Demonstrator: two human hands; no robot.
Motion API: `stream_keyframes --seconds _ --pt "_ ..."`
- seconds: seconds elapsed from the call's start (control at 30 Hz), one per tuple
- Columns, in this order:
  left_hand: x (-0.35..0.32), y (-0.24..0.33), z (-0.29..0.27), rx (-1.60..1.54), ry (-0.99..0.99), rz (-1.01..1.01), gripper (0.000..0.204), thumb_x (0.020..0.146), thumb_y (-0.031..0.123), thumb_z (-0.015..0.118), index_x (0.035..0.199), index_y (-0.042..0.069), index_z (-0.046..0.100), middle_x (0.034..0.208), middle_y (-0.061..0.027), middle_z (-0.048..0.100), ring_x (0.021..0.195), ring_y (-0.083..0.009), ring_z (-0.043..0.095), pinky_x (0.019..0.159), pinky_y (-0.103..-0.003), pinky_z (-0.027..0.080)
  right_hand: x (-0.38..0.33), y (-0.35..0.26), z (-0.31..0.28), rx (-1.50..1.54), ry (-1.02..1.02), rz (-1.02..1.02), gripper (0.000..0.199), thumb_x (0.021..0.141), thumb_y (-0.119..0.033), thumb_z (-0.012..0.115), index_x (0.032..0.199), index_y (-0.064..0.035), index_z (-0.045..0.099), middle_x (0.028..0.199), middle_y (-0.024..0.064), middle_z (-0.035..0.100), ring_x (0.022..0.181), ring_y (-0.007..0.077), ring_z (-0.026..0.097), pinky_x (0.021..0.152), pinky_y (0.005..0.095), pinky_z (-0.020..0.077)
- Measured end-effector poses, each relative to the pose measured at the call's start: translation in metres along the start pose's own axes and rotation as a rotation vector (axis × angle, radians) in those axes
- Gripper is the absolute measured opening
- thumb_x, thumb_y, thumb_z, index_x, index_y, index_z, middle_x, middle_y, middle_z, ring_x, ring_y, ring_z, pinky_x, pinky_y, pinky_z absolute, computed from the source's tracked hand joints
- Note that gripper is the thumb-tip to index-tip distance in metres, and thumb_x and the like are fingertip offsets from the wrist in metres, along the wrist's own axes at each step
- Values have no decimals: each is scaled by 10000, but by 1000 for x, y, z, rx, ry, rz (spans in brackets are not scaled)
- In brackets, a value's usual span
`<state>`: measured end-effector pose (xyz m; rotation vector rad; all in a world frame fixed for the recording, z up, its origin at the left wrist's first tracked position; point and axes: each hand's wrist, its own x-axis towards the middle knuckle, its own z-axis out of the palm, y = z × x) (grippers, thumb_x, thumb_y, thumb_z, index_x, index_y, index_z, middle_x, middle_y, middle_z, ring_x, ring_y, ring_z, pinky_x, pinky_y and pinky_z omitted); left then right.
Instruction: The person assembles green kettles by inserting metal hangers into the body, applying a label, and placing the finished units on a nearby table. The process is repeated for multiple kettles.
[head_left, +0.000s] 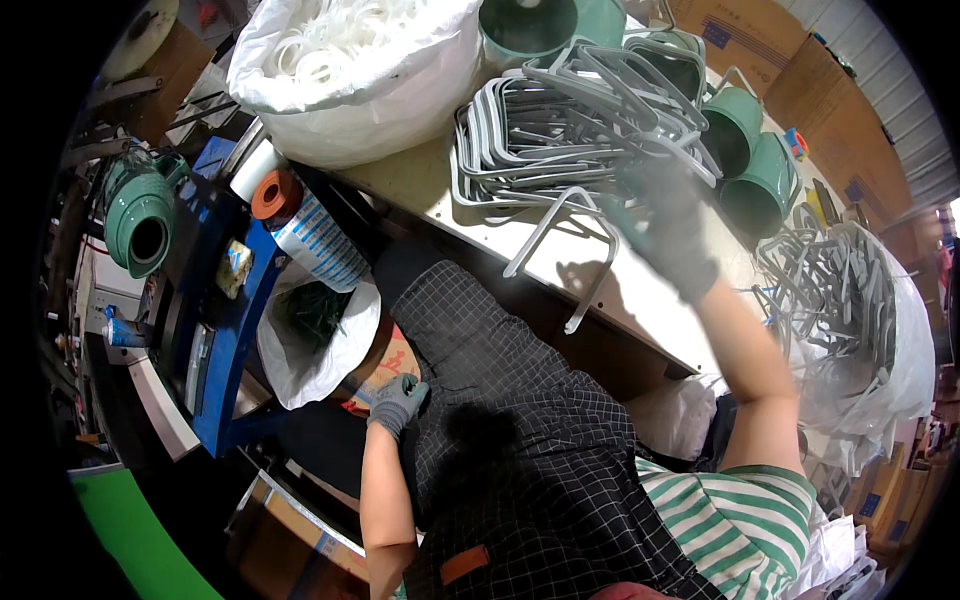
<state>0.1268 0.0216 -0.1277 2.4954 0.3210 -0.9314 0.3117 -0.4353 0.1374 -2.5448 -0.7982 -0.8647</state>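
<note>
My left hand [398,402], in a grey glove, rests low beside my lap with its fingers curled closed. Whatever it may hold is too small to make out. Over the right part of the worktable [655,320], my right hand [668,235] is smeared by motion, so its fingers do not show clearly. Close to it lies a heap of grey bent metal handles [540,130], stacked and tangled. One U-shaped handle [565,215] sticks out past the table's near edge, its two legs toward me.
A white sack of translucent rings [350,120] stands at the back left. Green cylindrical pots [755,190] lie to the right of the heap. At far right is a clear bag of handles [850,310]. A blue machine frame [225,380] and an open white bag [330,365] are at left.
</note>
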Motion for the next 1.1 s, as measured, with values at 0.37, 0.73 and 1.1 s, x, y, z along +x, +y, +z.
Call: stream_keyframes --seconds 0.37,0.73,1.1 --pt "3 -26 13 -73 50 53 415 943 484 675 1025 80 723 949 -162 756 957 -330 734 883 -417 552 -135 -15 52 -28 -433 75 247 888 -204 717 1134 -210 695 1136 54 675 932 273 689 770 420 531" --pt "-21 13 -17 -78 -1 62 402 948 474 682 1020 83 742 901 -152 758 722 -303 723 772 -424 567 24 -10 -38 -372 320 -63 275 881 -235 794 1145 -223 720 1047 57 655 930 279 646 751 426 494" --pt "-9 -13 -3 -37 7 18 483 961 504 640 1062 42 740 1067 -208 752 1043 -370 720 911 -462 538 47 55 2 -184 411 221 522 902 -317 759 1354 -101 612 1269 175 658 1133 359 657 987 460 529"
